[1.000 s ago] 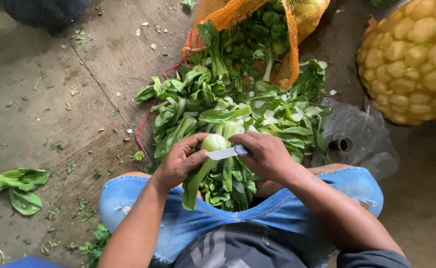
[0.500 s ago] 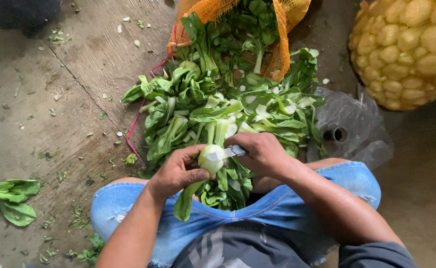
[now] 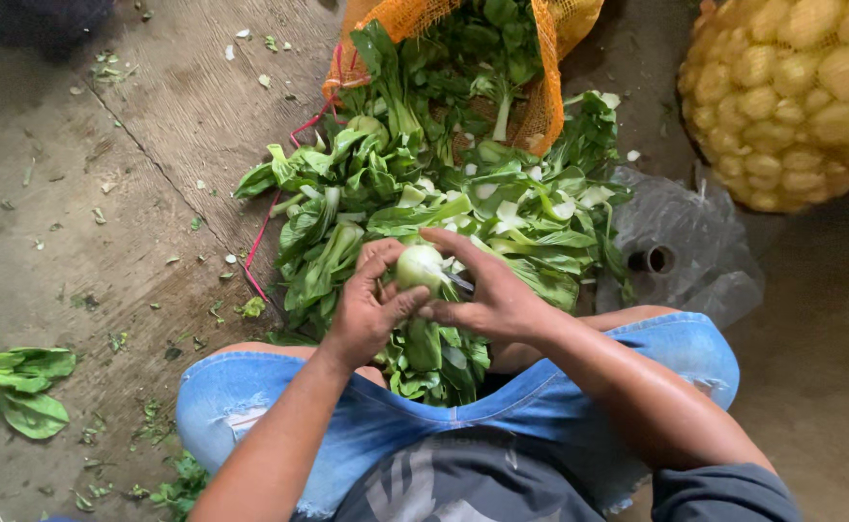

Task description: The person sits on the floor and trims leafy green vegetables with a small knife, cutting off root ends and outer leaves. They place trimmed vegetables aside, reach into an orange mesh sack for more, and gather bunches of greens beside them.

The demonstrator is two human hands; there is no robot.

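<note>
We have turned the pale green bok choy head (image 3: 419, 266) so that its rounded white base faces up at us; 1 second ago it lay more sideways across our fingers with its leaves hanging down to the left. Our left hand (image 3: 371, 304) is curled about the stalk from the left, thumb pressed across its front, fingers closed behind it. Our right hand (image 3: 487, 290) is closed around the small knife with the thin metal blade (image 3: 458, 282), of which only a sliver shows just beside the base; the forefinger reaches over the top of the vegetable. In the earlier frames the blade lay in plain sight across the stalk, so we judge the cut has gone round to the underside of the base and the trimming of this head is well along.

The bok choy sits between both hands, above our knees in faded blue denim shorts (image 3: 250, 406) and just over the heap of loose green bok choy leaves (image 3: 366, 193) on the grey concrete floor (image 3: 86, 193). That heap spills from the orange mesh sack (image 3: 550, 58), as before. The yellow net bag of potatoes (image 3: 792, 97) and the crumpled clear plastic sheet (image 3: 686, 232) lie to the right, and 1 discarded green leaf cluster (image 3: 18, 382) lies well apart to the left; the view has shifted slightly since.
</note>
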